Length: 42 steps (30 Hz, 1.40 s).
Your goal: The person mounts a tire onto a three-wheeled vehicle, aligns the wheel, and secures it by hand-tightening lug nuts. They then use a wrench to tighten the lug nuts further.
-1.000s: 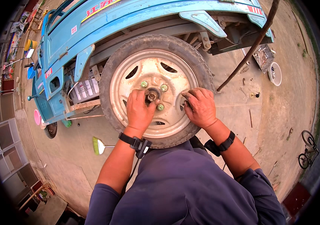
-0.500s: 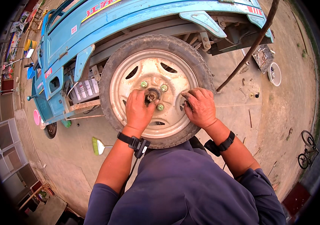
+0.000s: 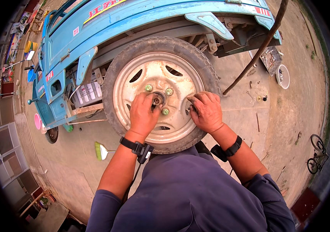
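Note:
A wheel with a pale, rust-stained rim (image 3: 151, 65) and black tire (image 3: 114, 67) stands upright in front of me against the blue vehicle (image 3: 134, 23). Green-tinted lug nuts (image 3: 169, 91) show around its dark greasy hub (image 3: 157, 100). My left hand (image 3: 141, 114) is closed just left of the hub, thumb beside it; whatever its fingers pinch is hidden. On the rim's right side, at a vent slot, my right hand (image 3: 208, 112) curls its blackened fingers and thumb, gripping the wheel there.
A wooden pole (image 3: 255, 56) leans at the right of the wheel. Beyond it are a metal tray of tools (image 3: 272, 60) and a white bowl (image 3: 283, 77). A green-bristled broom (image 3: 101, 150) lies at the left, and a bicycle (image 3: 317, 156) is far right.

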Each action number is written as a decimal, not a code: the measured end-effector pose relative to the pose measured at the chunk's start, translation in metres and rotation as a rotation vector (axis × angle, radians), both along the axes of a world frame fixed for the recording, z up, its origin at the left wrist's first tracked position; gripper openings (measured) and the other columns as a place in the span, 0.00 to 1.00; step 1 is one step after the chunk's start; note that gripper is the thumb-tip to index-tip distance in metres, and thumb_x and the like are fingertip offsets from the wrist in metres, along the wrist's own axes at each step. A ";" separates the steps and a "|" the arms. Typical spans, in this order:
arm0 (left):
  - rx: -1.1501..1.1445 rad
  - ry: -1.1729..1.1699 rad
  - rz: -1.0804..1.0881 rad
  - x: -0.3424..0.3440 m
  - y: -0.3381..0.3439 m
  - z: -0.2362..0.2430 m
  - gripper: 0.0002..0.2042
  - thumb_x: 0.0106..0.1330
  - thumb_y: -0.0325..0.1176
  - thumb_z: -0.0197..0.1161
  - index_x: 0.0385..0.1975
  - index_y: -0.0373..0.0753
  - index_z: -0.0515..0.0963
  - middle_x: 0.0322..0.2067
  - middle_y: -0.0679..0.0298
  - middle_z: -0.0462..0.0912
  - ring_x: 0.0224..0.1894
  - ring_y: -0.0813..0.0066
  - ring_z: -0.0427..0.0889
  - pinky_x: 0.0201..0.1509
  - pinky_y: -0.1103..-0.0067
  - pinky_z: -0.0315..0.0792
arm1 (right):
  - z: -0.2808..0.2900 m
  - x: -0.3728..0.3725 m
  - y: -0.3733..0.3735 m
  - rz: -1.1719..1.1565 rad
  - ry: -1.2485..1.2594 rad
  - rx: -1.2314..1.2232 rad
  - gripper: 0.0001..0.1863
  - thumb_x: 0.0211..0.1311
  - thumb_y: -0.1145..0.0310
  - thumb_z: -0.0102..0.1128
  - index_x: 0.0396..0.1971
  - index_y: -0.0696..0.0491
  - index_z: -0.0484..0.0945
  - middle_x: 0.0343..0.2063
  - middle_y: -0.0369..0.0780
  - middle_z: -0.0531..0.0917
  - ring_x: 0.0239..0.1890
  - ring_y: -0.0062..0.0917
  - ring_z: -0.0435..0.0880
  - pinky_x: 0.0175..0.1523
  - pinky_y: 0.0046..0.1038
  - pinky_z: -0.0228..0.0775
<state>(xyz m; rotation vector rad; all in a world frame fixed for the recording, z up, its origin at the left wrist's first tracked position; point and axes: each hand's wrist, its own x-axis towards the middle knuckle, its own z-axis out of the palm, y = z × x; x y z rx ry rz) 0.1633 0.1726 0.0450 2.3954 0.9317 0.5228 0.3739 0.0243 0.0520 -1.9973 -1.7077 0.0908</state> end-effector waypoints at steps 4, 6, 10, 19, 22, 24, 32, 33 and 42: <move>0.022 0.020 -0.059 -0.001 0.002 0.001 0.23 0.52 0.30 0.76 0.49 0.37 0.80 0.47 0.53 0.79 0.51 0.50 0.78 0.57 0.63 0.73 | 0.000 0.000 0.000 0.000 0.008 -0.005 0.21 0.48 0.68 0.68 0.46 0.48 0.82 0.43 0.36 0.82 0.52 0.34 0.80 0.57 0.38 0.68; 0.023 0.026 -0.021 0.001 0.000 0.006 0.23 0.52 0.31 0.77 0.49 0.37 0.80 0.47 0.53 0.79 0.51 0.50 0.78 0.57 0.63 0.73 | 0.000 0.000 0.000 -0.004 0.005 -0.011 0.21 0.48 0.68 0.68 0.46 0.48 0.82 0.43 0.36 0.82 0.52 0.34 0.80 0.57 0.38 0.68; 0.004 0.091 0.089 0.001 -0.004 0.005 0.24 0.51 0.34 0.79 0.47 0.35 0.79 0.44 0.53 0.77 0.49 0.50 0.77 0.54 0.62 0.73 | 0.003 -0.001 0.001 -0.004 0.012 -0.005 0.20 0.48 0.68 0.68 0.46 0.48 0.83 0.42 0.36 0.82 0.52 0.34 0.80 0.57 0.38 0.68; 0.042 0.041 0.023 0.003 -0.002 0.002 0.22 0.52 0.28 0.76 0.47 0.35 0.77 0.44 0.50 0.77 0.47 0.46 0.77 0.51 0.60 0.74 | 0.001 -0.001 -0.001 -0.010 0.038 -0.037 0.22 0.49 0.69 0.68 0.49 0.46 0.82 0.43 0.36 0.82 0.53 0.34 0.79 0.58 0.40 0.67; 0.044 0.015 -0.050 0.000 0.003 0.002 0.22 0.52 0.27 0.76 0.48 0.35 0.77 0.45 0.50 0.77 0.48 0.46 0.78 0.52 0.60 0.74 | 0.004 -0.001 0.001 -0.006 0.019 -0.030 0.21 0.49 0.68 0.68 0.48 0.47 0.83 0.42 0.36 0.82 0.52 0.33 0.80 0.57 0.38 0.67; 0.046 0.009 -0.086 -0.001 0.004 0.002 0.23 0.52 0.27 0.76 0.48 0.35 0.77 0.45 0.50 0.77 0.48 0.46 0.78 0.52 0.60 0.74 | 0.004 -0.001 0.001 -0.009 0.022 -0.036 0.21 0.49 0.68 0.68 0.48 0.47 0.83 0.42 0.36 0.82 0.52 0.33 0.80 0.58 0.38 0.67; -0.030 0.162 0.054 0.003 0.000 0.007 0.22 0.52 0.29 0.75 0.47 0.34 0.79 0.44 0.52 0.76 0.49 0.49 0.77 0.55 0.61 0.72 | 0.003 -0.001 0.000 -0.010 0.014 -0.035 0.22 0.48 0.67 0.69 0.48 0.47 0.83 0.43 0.35 0.82 0.52 0.32 0.80 0.58 0.38 0.67; -0.013 0.134 0.033 0.004 0.000 0.005 0.21 0.52 0.29 0.75 0.47 0.35 0.79 0.44 0.53 0.76 0.49 0.49 0.77 0.55 0.61 0.72 | 0.003 -0.001 0.000 -0.010 0.015 -0.037 0.22 0.48 0.67 0.69 0.48 0.47 0.83 0.43 0.35 0.82 0.52 0.32 0.80 0.58 0.38 0.67; 0.038 0.077 0.034 0.006 -0.004 0.011 0.21 0.54 0.30 0.74 0.48 0.36 0.79 0.45 0.53 0.77 0.49 0.50 0.77 0.54 0.61 0.73 | 0.001 -0.001 -0.002 -0.019 0.068 -0.054 0.23 0.50 0.69 0.68 0.50 0.44 0.82 0.44 0.37 0.82 0.53 0.36 0.79 0.59 0.42 0.66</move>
